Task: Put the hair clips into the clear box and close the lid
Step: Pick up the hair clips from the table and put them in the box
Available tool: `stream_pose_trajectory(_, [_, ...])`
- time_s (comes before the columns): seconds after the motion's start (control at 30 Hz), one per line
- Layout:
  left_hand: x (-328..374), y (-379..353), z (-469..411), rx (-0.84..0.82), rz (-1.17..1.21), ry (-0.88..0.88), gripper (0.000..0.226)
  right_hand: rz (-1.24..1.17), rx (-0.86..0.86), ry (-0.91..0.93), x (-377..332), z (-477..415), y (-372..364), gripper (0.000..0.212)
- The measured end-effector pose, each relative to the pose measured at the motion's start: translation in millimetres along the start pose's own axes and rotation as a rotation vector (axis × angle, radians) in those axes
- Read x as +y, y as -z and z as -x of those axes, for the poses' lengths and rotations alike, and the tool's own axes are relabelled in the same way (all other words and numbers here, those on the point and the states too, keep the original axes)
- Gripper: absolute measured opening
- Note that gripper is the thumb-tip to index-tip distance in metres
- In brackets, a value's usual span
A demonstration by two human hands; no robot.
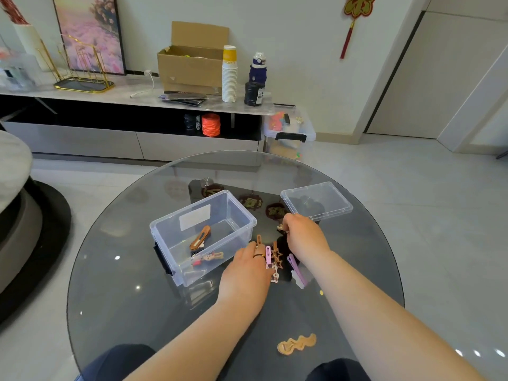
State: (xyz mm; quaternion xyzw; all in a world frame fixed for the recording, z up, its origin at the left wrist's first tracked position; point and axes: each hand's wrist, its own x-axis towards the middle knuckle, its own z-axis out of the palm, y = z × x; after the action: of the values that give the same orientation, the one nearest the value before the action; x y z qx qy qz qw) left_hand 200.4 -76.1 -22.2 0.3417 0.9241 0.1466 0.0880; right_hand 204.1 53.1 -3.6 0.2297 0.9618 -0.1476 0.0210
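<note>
The clear box (165,229) stands open on the round glass table (126,284), left of centre. Inside it lie a brown oval hair clip (200,238) and a small figure clip (211,256). Its clear lid (317,200) lies flat to the right. A pile of hair clips (275,259) sits between my hands, with a purple clip (295,269) at its right. My left hand (248,273) rests palm down on the pile's left side, fingers over a pink clip. My right hand (301,233) pinches a small clip at the pile's far end. A wavy orange clip (297,344) lies near me.
Behind the table runs a low cabinet with a cardboard box (192,67), a stack of paper cups (229,74) and a blue bottle (258,68). A plastic storage bin (288,133) stands on the floor at the cabinet's right end. My knees show under the glass.
</note>
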Motion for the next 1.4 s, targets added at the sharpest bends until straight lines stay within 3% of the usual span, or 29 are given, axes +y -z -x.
stream_pose_trajectory(0.23, [8, -1, -17, 0.016, 0.144, 0.194, 0.038, -0.089, -0.01, -0.019, 9, 14, 0, 0.021])
stream_pose_trajectory(0.5, [7, 4, -30, 0.034, 0.678, 0.42, 0.026, -0.181, -0.032, -0.037, 25, 24, 1, 0.025])
stream_pose_trajectory(0.73, [18, 50, 2, 0.306, 0.618, 0.191, 0.004, -0.476, 0.194, 0.037, 7, 36, 30, 0.026])
stream_pose_trajectory(0.87, [-18, 96, 15, 0.494, 0.557, 0.248, 0.007, -0.591, 0.212, 0.208, -44, 35, 47, 0.022])
stream_pose_trajectory(0.97, [-55, 103, 21, 0.439, 0.358, 0.367, 0.018, -0.473, 0.127, 0.291, -78, 29, 36, 0.023])
stream_pose_trajectory(1.1, [-81, 97, 27, 0.316, 0.299, 0.423, 0.021, -0.304, 0.064, 0.314, -98, 22, 17, 0.025])
stream_pose_trajectory(1.2, [-82, 98, 29, 0.329, 0.249, 0.359, 0.026, -0.301, 0.037, 0.307, -94, 23, 16, 0.029])
stream_pose_trajectory(1.3, [-67, 98, 38, 0.409, 0.286, 0.264, 0.026, -0.43, 0.141, 0.194, -74, 27, 26, 0.03])
stream_pose_trajectory(1.4, [-38, 83, 46, 0.301, 0.335, 0.114, 0.024, -0.463, 0.165, -0.014, -33, 32, 30, 0.023])
